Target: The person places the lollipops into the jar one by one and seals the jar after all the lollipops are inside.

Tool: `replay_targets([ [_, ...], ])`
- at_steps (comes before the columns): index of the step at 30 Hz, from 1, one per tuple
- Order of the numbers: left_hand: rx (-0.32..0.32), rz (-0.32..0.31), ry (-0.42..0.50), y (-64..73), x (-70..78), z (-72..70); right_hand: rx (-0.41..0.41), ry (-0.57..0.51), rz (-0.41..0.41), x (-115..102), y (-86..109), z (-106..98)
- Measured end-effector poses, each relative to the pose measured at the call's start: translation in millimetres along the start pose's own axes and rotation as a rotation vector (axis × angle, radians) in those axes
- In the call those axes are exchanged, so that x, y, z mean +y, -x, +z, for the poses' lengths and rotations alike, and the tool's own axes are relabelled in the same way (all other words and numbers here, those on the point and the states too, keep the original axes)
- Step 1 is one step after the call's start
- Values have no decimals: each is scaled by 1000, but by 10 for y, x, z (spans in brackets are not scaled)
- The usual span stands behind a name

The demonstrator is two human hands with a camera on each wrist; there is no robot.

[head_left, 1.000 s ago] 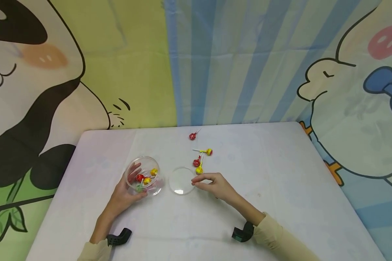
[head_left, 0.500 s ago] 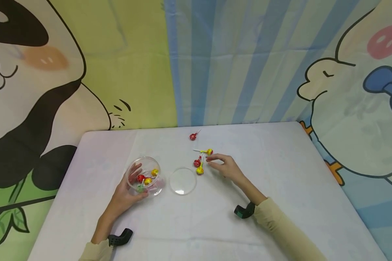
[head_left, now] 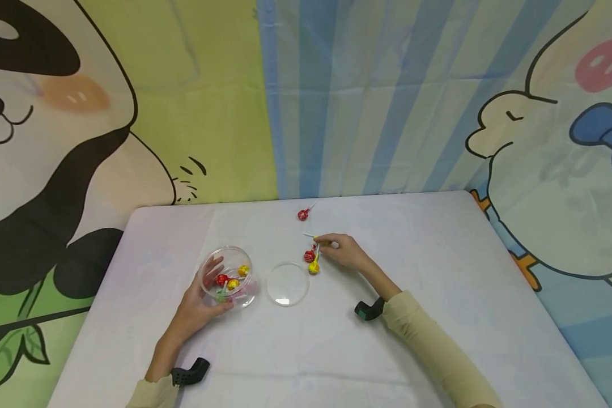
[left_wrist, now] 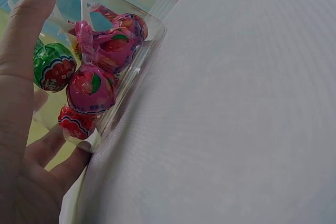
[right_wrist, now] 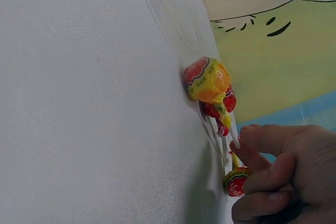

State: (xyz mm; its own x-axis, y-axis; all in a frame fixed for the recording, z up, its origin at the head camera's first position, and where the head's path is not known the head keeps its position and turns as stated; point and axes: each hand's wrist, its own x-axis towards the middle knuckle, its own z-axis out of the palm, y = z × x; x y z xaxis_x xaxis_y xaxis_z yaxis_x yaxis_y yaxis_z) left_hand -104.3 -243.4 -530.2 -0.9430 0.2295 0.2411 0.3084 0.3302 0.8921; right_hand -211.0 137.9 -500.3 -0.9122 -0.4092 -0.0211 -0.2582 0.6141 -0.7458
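My left hand [head_left: 196,303] grips a clear round tub [head_left: 252,292] from its left side, fingers behind it and thumb in front. Several wrapped lollipops lie inside, among them a green lollipop [left_wrist: 54,67] and a pink lollipop [left_wrist: 91,90]. My right hand [head_left: 344,252] is over the small group of lollipops, its fingertips pinching a yellow-and-red lollipop [right_wrist: 236,182] near its stick. The hand hides that lollipop's head in the head view. Just in front lie a red lollipop [head_left: 309,256] and a yellow lollipop [head_left: 313,267], close together.
A clear round lid [head_left: 288,284] lies flat between the tub and the loose lollipops. Another red lollipop [head_left: 303,215] sits near the back edge of the white table [head_left: 413,243]. Cartoon-printed cloth [head_left: 367,102] hangs behind the table.
My right hand has moved from beside the lid back to the loose lollipops, and its fingertips have come together at the yellow-and-red one. The left hand keeps its grip on the tub.
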Motion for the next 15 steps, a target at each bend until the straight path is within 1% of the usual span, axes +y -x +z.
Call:
replay_targets([
  [3, -4, -10, -5, -4, -10, -4, -12, 18, -14, 17, 36, -12],
  [8, -1, -13, -8, -13, -13, -18, -61, -4, -65, 99, 155, -52],
  [9, 0, -13, -10, -14, -8, -19, -76, -16, -69, 122, 188, -62],
  [12, -2, -9, -19, -13, 1, -17, -122, -90, -44, 201, 289, -85],
  [15, 3, -7, -18, -7, 19, -13, -123, -173, -6, 266, 379, -88],
])
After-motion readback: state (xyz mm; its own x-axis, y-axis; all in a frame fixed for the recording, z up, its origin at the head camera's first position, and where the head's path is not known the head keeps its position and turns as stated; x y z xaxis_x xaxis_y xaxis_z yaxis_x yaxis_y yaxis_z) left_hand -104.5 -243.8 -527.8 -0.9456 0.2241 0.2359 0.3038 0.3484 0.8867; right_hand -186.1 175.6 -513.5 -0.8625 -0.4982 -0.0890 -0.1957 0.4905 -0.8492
